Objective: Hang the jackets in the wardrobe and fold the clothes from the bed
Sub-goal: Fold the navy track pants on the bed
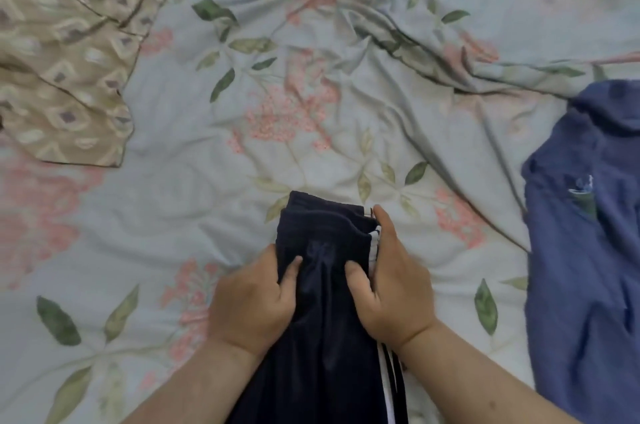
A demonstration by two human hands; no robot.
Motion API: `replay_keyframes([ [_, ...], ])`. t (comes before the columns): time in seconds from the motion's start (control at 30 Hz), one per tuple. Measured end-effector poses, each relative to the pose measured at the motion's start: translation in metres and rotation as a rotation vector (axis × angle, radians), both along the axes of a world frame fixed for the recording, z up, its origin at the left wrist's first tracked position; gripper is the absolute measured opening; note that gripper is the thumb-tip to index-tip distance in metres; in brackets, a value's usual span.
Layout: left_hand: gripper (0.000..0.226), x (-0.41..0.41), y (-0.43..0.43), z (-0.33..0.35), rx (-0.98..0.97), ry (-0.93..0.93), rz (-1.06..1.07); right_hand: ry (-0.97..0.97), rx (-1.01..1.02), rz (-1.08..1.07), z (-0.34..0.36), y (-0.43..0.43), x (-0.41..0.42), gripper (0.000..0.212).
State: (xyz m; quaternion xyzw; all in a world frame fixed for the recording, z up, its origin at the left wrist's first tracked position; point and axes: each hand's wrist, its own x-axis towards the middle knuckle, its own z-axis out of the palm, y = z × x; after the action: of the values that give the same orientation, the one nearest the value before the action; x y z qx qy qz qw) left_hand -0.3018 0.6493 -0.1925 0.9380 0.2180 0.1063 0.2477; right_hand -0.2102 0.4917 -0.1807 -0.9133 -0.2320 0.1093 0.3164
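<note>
From the head view, a pair of navy track pants [322, 236] with white side stripes lies near the front edge of the bed, stretching from the person's lap out onto the floral bedsheet [311, 118]. The left hand [249, 306] clamps the pants' left edge, thumb pressed on top and fingers tucked under the cloth. The right hand [394, 288] grips the striped right edge, thumb on the dark fabric and fingers wrapped along the side. A beige patterned garment [65, 53] sprawls at the far left, well apart from the hands. A blue garment [585, 250] with a small white logo lies at the right.
</note>
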Motion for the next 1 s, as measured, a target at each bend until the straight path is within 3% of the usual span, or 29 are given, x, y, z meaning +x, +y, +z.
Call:
replay_keyframes([
  [0.1,0.026,0.024,0.009,0.011,0.085,0.101,0.07,0.047,-0.031,-0.088,0.01,0.017,0.02,0.069],
  [0.2,0.03,0.085,0.04,0.013,0.194,0.108,0.047,-0.157,-0.079,-0.136,0.01,0.04,0.082,0.062],
  [0.33,0.032,0.167,0.082,0.008,0.368,0.025,-0.089,-0.281,-0.128,-0.187,0.003,0.067,0.162,0.045],
  [0.63,0.038,0.238,0.112,-0.019,0.211,-0.031,0.022,-0.269,-0.226,-0.306,-0.024,0.09,0.218,0.038],
  [0.77,0.037,0.243,0.114,-0.018,0.178,-0.022,0.044,-0.178,-0.225,-0.318,-0.015,0.093,0.218,0.042],
  [0.87,0.038,0.244,0.112,-0.017,0.167,0.029,0.048,0.025,-0.003,-0.307,0.006,0.079,0.198,0.063],
  [0.93,0.039,0.243,0.113,-0.02,0.163,0.049,0.056,0.074,0.124,-0.259,0.017,0.054,0.147,0.082],
  [1.0,0.04,0.242,0.115,-0.021,0.16,0.059,0.063,0.021,0.079,-0.203,0.022,0.022,0.075,0.086],
])
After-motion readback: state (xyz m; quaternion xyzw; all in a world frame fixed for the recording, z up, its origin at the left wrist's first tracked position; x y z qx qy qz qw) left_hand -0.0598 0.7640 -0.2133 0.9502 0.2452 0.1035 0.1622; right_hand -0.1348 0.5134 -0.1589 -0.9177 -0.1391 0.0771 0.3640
